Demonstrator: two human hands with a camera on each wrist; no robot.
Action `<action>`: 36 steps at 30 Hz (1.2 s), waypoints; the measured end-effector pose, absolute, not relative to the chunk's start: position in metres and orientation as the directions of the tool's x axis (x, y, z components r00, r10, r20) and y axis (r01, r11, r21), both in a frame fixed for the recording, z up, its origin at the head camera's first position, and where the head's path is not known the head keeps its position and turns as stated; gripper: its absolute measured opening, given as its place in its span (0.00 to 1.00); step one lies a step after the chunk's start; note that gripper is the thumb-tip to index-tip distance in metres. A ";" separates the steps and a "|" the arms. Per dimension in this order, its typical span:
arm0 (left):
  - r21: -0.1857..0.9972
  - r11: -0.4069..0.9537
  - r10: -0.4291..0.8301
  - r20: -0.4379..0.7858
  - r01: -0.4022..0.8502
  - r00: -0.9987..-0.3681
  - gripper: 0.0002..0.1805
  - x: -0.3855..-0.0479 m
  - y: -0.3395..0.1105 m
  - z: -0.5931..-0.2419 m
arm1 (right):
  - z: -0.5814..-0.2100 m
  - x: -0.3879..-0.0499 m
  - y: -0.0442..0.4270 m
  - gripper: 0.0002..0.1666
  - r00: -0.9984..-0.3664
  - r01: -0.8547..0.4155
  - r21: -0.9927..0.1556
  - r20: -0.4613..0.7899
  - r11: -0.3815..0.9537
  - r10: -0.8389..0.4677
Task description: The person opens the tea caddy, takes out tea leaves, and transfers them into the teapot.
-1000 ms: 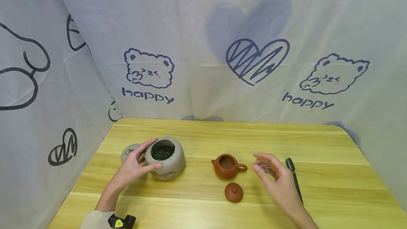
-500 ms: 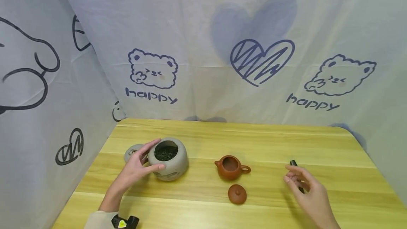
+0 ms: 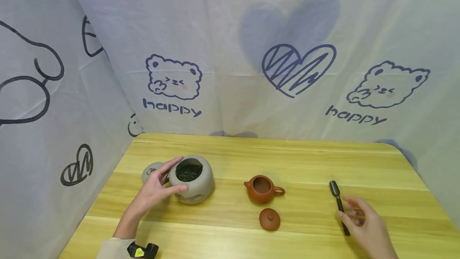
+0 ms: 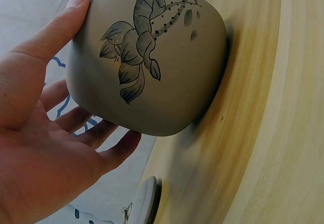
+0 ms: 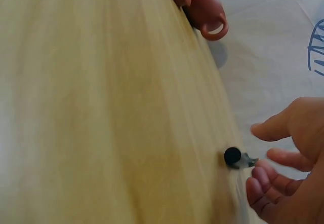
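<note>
Left hand (image 3: 154,191) grips the tea jar (image 3: 199,187); right hand (image 3: 369,225), fingers parted, contact unclear, should pinch the black scoop (image 3: 338,200) squarely mid-handle.

The jar (image 3: 201,185), lower left, looks smooth, matt ceramic; the teapot (image 3: 259,197), lower centre, smooth clay; the table (image 3: 305,161), lightly glossy wood; the curtain (image 3: 223,31), creased cloth.

I see, at left, a grey jar (image 3: 197,190) painted with blue-grey petals (image 4: 132,51); dark green tea leaves (image 3: 189,173); a brick-red teapot (image 3: 259,196) and matching lid (image 3: 269,220); at right, a black scoop (image 3: 335,189); yellow wood-grain tabletop (image 3: 223,231); far, whitish cloth (image 3: 226,31) with blue hearts (image 3: 282,65).
</note>
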State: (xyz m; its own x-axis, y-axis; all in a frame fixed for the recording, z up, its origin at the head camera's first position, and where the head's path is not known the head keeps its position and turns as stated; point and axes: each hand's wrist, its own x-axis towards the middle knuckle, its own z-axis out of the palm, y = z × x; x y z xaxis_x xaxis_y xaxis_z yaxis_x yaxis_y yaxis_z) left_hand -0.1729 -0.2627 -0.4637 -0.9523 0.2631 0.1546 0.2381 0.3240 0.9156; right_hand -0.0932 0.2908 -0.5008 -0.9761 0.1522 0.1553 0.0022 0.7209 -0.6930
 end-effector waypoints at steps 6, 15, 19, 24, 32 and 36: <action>0.916 0.325 0.257 0.152 0.234 -0.954 0.45 -0.174 -0.264 -0.463 | -0.506 -0.093 0.296 0.34 -0.991 0.042 -0.634 0.071 0.772 0.111; 0.912 0.335 0.254 0.155 0.237 -0.955 0.45 -0.174 -0.265 -0.463 | -0.505 -0.099 0.295 0.27 -0.988 -0.040 -0.571 0.148 0.820 0.054; 0.911 0.334 0.255 0.161 0.243 -0.954 0.45 -0.175 -0.264 -0.463 | -0.504 -0.100 0.295 0.21 -0.989 -0.017 -0.549 0.132 0.836 0.066; 0.911 0.332 0.259 0.161 0.244 -0.952 0.45 -0.174 -0.264 -0.464 | -0.503 -0.101 0.294 0.16 -0.986 -0.009 -0.546 0.147 0.838 0.085; 0.912 0.330 0.258 0.160 0.243 -0.953 0.45 -0.173 -0.263 -0.465 | -0.504 -0.104 0.294 0.13 -0.943 -0.072 -0.568 0.306 0.820 0.129; 0.912 0.325 0.265 0.165 0.249 -0.950 0.45 -0.173 -0.263 -0.465 | -0.501 -0.107 0.291 0.13 -0.928 -0.074 -0.610 0.332 0.789 0.170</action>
